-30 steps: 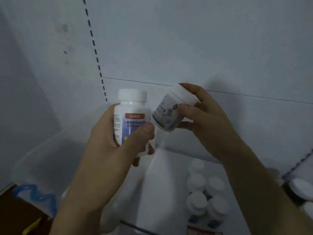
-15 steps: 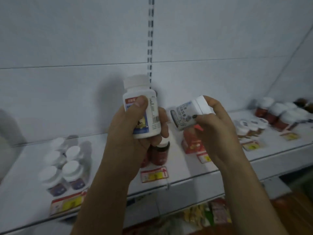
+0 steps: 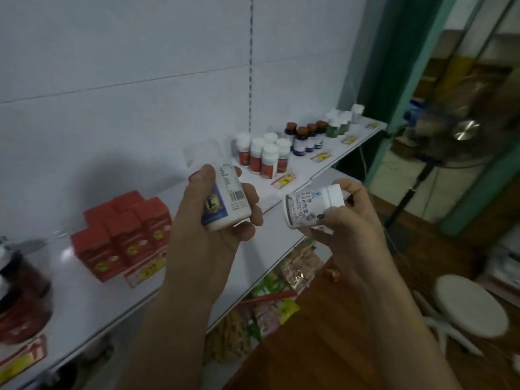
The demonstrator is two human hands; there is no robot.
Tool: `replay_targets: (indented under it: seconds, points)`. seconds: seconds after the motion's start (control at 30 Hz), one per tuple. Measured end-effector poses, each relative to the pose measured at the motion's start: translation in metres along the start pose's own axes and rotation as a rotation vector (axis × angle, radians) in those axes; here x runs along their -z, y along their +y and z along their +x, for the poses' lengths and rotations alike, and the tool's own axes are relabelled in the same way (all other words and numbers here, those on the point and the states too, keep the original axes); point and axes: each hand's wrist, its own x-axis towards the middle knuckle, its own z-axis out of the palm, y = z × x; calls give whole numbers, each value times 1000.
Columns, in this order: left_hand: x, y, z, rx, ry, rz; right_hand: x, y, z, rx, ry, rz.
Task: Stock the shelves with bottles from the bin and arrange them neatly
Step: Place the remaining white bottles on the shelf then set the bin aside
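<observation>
A white shelf runs from 8 o'clock up toward 2 o'clock, its back panel filling the upper left. At 4 o'clock, past the shelf's end, stands a round white stool on a wooden floor; a fan is at 3 o'clock, blurred.

On the shelf, at 9 o'clock, is a cluster of red boxes packed touching one another, with a dark red jar at the far 8 o'clock edge. Toward 1 o'clock sit white-capped bottles with red labels, then brown-capped dark bottles just beside them, then green bottles near the shelf's end. Yellow-and-red price tags lie along the front edge. Below the shelf, at 6 o'clock, snack packets show.

Before the shelf at centre, the left hand grips a white bottle with a blue label, roughly upright and leaning a little; the thumb presses its front and the fingers curl round its far side. At 3 o'clock of it, apart from it, the right hand holds a smaller white bottle lying sideways, cap to the right, with thumb and fingers clamped round the cap end. Both bottles are in the air above the shelf's front edge, touching nothing else.
</observation>
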Motion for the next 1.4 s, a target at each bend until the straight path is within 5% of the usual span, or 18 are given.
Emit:
replay_targets:
  seconds: [0.37, 0.77, 1.4]
  points:
    - [-84, -108, 124, 146, -210, -42, 135, -15, 83, -29, 127, 307]
    - [-160, -196, 342, 159, -156, -106, 231, -51, 290, -99, 355, 95]
    - [-316, -385, 576, 149, 53, -138, 457, -115, 560, -4, 56, -3]
